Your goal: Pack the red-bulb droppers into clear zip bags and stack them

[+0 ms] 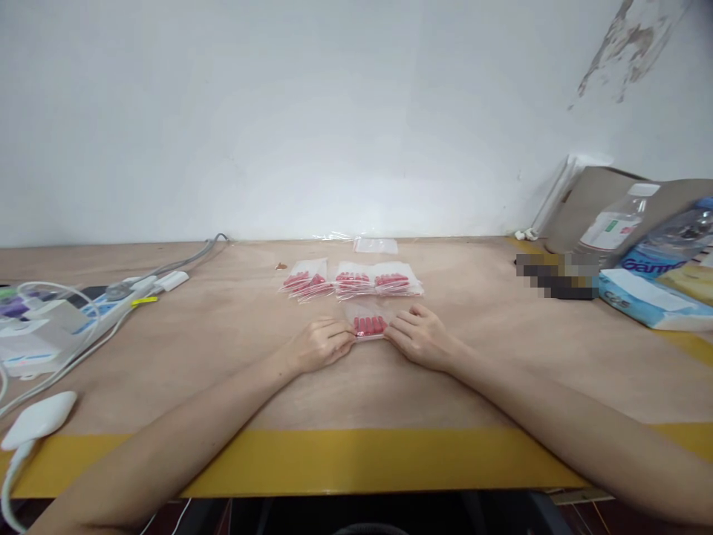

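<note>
A small clear plastic bag lies on the table in front of me, with several red pieces in a row inside it. My left hand pinches the bag's left near corner. At the opposite corner, the fingers of my right hand are closed on the bag too. Just beyond it sit a left pile of filled bags and a wider right pile of filled bags, all with red pieces showing through. A flat whitish bag rests behind them near the wall.
On the left are a power strip, cables and a white charger. To the right stand plastic bottles and a blue tissue pack. Yellow tape runs along the table's front edge; a wall closes the back.
</note>
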Demonstrator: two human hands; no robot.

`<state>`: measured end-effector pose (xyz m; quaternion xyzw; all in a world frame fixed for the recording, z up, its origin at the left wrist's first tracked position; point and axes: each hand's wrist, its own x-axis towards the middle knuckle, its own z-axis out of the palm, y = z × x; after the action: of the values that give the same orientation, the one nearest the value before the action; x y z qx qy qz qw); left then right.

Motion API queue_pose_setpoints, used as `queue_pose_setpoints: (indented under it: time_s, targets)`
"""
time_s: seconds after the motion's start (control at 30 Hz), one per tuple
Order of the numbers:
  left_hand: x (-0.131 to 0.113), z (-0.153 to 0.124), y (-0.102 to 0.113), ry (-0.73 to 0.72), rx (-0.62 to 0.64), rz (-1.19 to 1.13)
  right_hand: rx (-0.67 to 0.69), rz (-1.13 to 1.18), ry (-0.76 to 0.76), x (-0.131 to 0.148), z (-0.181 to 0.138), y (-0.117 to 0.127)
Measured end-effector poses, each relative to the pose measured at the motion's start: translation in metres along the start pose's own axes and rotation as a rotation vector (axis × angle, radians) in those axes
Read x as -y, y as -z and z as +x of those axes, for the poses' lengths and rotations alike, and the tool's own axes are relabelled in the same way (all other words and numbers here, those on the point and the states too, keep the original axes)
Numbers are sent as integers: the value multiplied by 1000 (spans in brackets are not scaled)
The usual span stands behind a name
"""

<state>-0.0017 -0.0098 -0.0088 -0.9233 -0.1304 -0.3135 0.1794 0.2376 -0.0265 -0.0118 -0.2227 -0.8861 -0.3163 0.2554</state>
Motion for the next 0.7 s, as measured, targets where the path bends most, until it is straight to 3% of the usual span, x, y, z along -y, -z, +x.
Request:
queue_pose_setpoints:
  time_s: [0.2,0.37,0.53,0.7]
  targets:
    - [0,-3,-1,23,-9,-25,-23,-34,-126,-10,-24,10]
    - [-6,-5,-6,65,-92,-84,2,98,-206,-1,-12,11]
    - [-12,5,-6,93,-88,-183,97,150,-175,7,-5,5]
    - [-1,14,-12,288,6,-119,285,519,-148,-38,-33,29]
